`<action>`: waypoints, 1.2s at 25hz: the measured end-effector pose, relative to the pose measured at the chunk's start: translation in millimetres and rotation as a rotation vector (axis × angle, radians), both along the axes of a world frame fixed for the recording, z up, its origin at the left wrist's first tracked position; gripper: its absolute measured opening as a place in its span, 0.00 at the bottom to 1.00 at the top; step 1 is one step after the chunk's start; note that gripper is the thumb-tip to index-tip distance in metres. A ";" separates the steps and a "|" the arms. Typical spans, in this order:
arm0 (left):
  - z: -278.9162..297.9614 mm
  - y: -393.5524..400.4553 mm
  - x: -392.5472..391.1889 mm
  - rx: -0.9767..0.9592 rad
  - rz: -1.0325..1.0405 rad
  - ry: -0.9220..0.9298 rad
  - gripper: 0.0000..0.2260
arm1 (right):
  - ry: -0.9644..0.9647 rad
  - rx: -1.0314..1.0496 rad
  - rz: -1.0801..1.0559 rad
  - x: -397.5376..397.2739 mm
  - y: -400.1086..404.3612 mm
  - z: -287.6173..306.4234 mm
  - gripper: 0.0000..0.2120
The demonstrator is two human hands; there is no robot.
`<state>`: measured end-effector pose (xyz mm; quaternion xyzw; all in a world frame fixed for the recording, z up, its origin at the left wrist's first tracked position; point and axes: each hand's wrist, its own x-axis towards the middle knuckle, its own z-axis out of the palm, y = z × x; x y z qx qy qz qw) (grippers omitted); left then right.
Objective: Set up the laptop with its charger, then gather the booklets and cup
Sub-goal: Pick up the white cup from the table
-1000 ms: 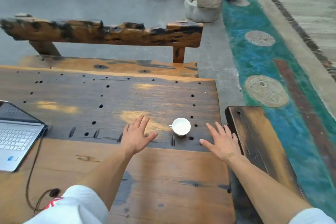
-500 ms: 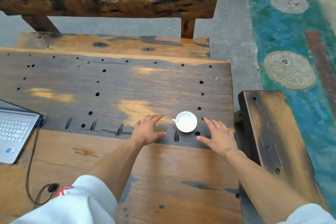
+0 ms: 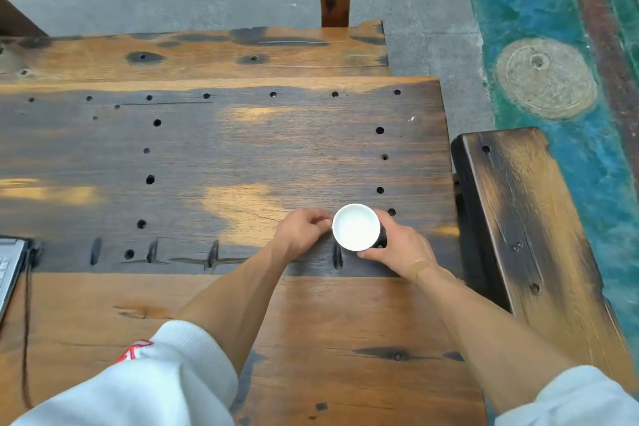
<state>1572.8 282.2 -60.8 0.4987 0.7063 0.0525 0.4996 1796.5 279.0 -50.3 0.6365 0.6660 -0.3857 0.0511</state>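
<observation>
No readable text, labels or numbers in the head view.

The only mark that came near to lettering was a red printed shape on the white sleeve of the left arm, near the bottom edge of the view; it was partly folded into the cloth, and no letter or figure could be made out in it. The laptop at the left edge of the wooden table showed only a sliver of its keyboard, with the key legends too small and blurred to read. The white cup showed a plain interior and rim, with no print or brand on it.
</observation>
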 end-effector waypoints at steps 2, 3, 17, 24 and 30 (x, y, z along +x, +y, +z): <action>-1.6 0.6 2.5 0.010 0.000 0.020 0.10 | 0.037 -0.023 -0.034 -4.8 -0.2 -1.7 0.39; -1.4 0.0 3.3 0.012 -0.004 0.028 0.09 | 0.047 -0.032 -0.050 -6.0 -1.1 -1.8 0.38; 66.7 -61.2 19.9 0.157 0.061 -0.044 0.09 | -0.010 0.077 0.008 6.5 -49.8 78.1 0.39; 116.9 -115.8 26.0 0.229 0.050 -0.137 0.09 | 0.003 0.200 0.008 18.6 -106.2 132.8 0.37; 135.0 -170.0 35.0 0.261 0.035 -0.173 0.08 | 0.061 0.203 -0.032 29.4 -162.3 152.8 0.39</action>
